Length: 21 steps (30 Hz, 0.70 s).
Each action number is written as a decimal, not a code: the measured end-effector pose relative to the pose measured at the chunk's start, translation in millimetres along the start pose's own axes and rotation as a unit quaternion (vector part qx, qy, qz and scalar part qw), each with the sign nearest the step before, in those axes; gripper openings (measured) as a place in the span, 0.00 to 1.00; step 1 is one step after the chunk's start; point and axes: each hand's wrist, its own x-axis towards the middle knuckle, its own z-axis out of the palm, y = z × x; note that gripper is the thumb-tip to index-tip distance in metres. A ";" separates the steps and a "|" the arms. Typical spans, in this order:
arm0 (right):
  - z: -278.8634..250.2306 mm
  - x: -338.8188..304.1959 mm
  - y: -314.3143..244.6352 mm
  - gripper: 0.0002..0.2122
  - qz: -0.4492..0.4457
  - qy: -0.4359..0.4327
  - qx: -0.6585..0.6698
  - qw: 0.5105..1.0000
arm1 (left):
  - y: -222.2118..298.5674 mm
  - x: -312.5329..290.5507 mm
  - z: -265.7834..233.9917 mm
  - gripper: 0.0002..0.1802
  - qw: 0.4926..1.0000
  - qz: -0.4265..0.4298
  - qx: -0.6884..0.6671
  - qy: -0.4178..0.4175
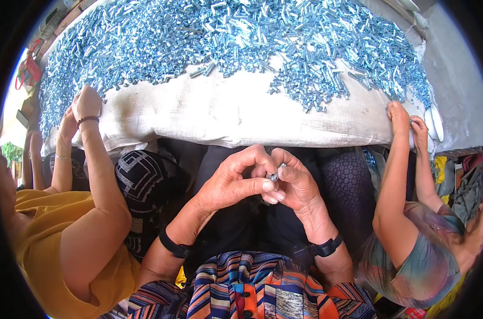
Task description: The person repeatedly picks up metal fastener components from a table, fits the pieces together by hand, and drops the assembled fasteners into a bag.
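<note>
Over my lap, just below the table's near edge, both my hands meet with their fingertips together. Between the thumb and fingers of my left hand (242, 178) and my right hand (294, 183) sits a small shiny metal piece (275, 175), bluish silver like those on the table. Both hands are closed on it in a pinch. Fingers cover most of the piece, so its full shape is hidden. A wide heap of small bluish metal tube pieces (215, 42) lies beyond my hands, some short and some long.
A pale woven cloth (215, 114) covers the table under the heap. To my left, a person in a yellow top (66, 234) reaches to the pieces; to my right, another in a multicoloured top (422, 255) holds both hands at the cloth's edge. Patterned dark fabric (143, 181) lies left of my knees.
</note>
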 end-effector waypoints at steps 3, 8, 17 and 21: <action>4.2 0.9 2.2 0.10 -0.018 0.002 0.018 1.000 | -9.5 3.1 -7.7 0.06 0.998 0.053 0.002 -0.037; 9.7 -0.3 7.0 0.08 -0.045 0.035 0.045 0.997 | -12.5 7.0 -6.3 0.05 0.998 0.055 -0.006 -0.025; 17.0 -4.5 5.4 0.07 -0.077 0.061 0.034 0.995 | -13.7 9.6 1.0 0.05 0.997 0.077 0.012 0.010; 17.6 -3.7 6.0 0.07 -0.114 0.155 -0.033 0.981 | -14.5 8.0 3.3 0.06 0.991 0.057 0.056 0.104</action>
